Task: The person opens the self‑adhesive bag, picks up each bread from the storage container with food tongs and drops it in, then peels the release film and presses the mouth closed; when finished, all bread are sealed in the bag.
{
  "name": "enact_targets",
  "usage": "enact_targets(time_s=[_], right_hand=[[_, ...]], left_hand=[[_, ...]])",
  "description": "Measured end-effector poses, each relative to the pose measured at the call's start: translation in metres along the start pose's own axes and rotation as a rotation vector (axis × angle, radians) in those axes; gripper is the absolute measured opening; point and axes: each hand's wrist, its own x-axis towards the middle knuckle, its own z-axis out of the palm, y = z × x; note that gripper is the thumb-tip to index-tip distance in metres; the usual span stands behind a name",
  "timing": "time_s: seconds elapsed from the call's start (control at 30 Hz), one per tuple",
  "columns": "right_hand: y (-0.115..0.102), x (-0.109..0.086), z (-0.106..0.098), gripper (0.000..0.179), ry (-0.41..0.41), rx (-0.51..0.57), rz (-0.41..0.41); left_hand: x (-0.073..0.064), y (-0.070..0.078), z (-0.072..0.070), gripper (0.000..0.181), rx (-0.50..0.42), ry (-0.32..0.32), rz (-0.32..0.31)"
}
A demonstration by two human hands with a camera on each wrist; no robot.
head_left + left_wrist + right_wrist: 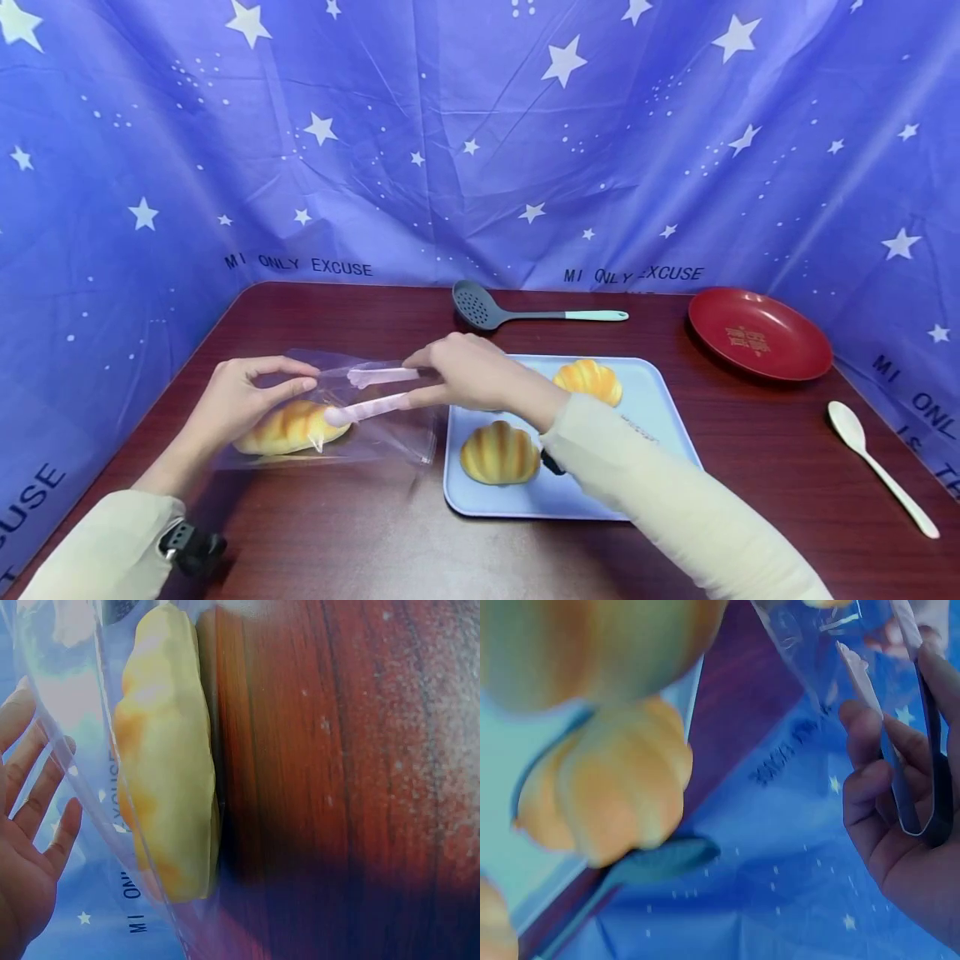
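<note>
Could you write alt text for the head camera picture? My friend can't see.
A person's left hand pinches a clear bag containing a bread roll, while their right hand holds pink-tipped tongs near the roll. To the right, two more rolls show on a pale blue tray.

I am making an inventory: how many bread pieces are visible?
4. One bread piece lies in the clear bag; the blue tray has a near piece, a far piece, and another piece seen in the right wrist view. The right sleeve may hide more.

Left hand (235, 398) pinching with fingers (282, 364), pale-sleeved right arm (660, 492) slanting leftward, right hand (480, 372) with fingers curled
</note>
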Motion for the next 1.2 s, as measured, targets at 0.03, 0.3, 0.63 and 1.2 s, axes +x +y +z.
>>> enact_targets(time_s=[0.03,0.3,0.63,1.2], right_hand=[[0.003,-0.005,-0.003,0.049,0.008,0.003,-0.002],[0.022,-0.041,-0.024,0.050,0.059,0.023,-0.034],[0.046,-0.084,-0.043,0.053,0.112,0.083,-0.007],[0.090,-0.143,-0.038,0.051,0.189,0.165,0.144]], left_hand=[[0.000,0.000,0.000,0.014,-0.001,-0.003,0.000],[-0.001,0.000,0.000,0.017,0.002,-0.004,0.001],[-0.001,0.000,0.001,0.016,0.009,-0.011,0.016],[0.000,0.002,0.005,0.015,0.007,-0.018,0.026]])
